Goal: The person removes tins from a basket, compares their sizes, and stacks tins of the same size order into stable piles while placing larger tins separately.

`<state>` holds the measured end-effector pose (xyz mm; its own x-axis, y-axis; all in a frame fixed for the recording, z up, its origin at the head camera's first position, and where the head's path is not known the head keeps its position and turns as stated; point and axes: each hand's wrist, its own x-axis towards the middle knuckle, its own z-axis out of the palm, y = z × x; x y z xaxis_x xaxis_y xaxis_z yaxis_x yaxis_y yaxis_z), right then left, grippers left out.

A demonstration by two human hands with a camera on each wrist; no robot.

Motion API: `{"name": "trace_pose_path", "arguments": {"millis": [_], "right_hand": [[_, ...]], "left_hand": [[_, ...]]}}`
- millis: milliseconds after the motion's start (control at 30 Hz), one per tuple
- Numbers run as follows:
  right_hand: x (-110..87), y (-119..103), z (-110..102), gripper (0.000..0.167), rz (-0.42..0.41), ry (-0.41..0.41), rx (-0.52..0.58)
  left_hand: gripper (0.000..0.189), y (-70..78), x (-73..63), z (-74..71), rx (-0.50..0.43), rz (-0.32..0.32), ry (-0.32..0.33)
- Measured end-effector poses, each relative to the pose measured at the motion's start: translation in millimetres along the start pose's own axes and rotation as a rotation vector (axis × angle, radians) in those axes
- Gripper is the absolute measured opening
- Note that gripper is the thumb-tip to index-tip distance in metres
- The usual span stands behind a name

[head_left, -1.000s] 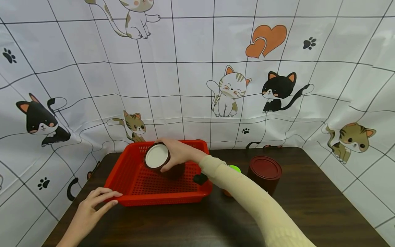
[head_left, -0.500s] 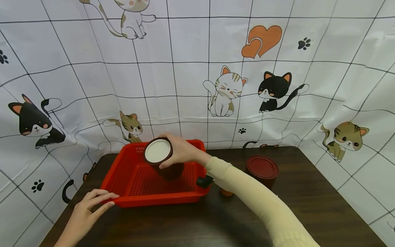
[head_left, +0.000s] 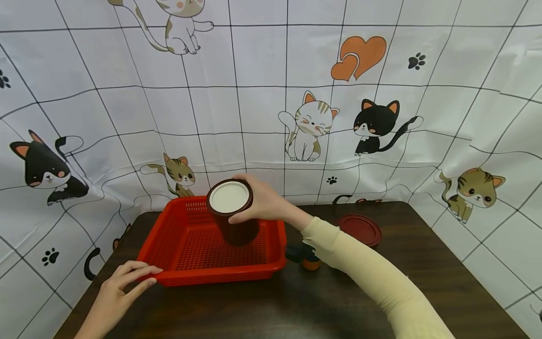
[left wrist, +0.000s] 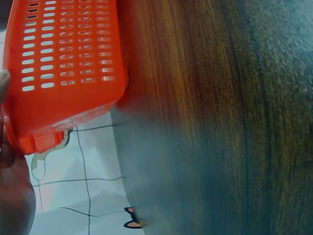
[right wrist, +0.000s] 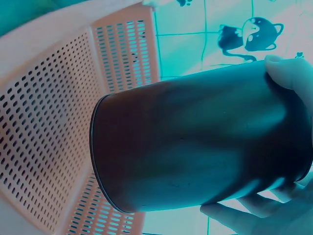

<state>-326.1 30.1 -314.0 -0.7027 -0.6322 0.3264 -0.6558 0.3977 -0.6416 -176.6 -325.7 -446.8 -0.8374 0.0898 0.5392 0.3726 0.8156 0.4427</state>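
My right hand [head_left: 258,200] grips a dark brown cylindrical canister [head_left: 238,230] around its upper part. The canister tilts, its round white top [head_left: 229,197] facing me, and overlaps the right half of the red basket [head_left: 211,273]. In the right wrist view, its smooth side [right wrist: 186,142] spans the middle, with fingers [right wrist: 239,213] along one side and the thumb on the other. My left hand [head_left: 114,296] pinches the basket's near left corner, fingers on the rim and thumb at the front. The left wrist view shows the basket's slotted wall [left wrist: 68,54] beside that hand.
A second canister with a dark red lid [head_left: 360,229] stands right of the basket, partly behind my sleeve. A small orange item [head_left: 311,265] shows below my forearm. A cat-print sheet [head_left: 262,117] hangs behind the dark wooden table [head_left: 237,310].
My right hand has lifted the canister up and to the right within the basket area. The left hand stays at the basket corner. The view has shifted slightly.
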Motion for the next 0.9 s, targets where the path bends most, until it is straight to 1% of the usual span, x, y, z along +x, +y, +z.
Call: {"name": "trace_pose_path", "arguments": {"millis": [167, 400, 500, 600, 733, 900], "right_hand": [[-11.6, -6, -11, 0.098, 0.022, 0.037, 0.045], [-24.9, -12, -31, 0.097, 0.042, 0.084, 0.071], [-30.8, -13, -40, 0.096, 0.049, 0.089, 0.117], [-36.7, -12, -50, 0.094, 0.075, 0.098, 0.152], [-44.4, -11, -62, 0.094, 0.101, 0.132, 0.161], [-55.4, -13, -76, 0.091, 0.101, 0.161, 0.164]], "left_hand": [[0.031, 0.9, -0.2, -0.2, 0.007, -0.005, 0.002], [0.032, -0.1, -0.3, 0.1, -0.005, 0.003, 0.009], [0.033, -0.2, -0.3, 0.1, -0.008, 0.006, 0.013], [0.032, 0.4, -0.3, -0.3, -0.008, 0.003, 0.011], [0.03, 1.7, -0.1, -1.0, -0.004, -0.008, 0.004], [0.029, 2.4, 0.1, -0.8, 0.014, -0.028, -0.005]]}}
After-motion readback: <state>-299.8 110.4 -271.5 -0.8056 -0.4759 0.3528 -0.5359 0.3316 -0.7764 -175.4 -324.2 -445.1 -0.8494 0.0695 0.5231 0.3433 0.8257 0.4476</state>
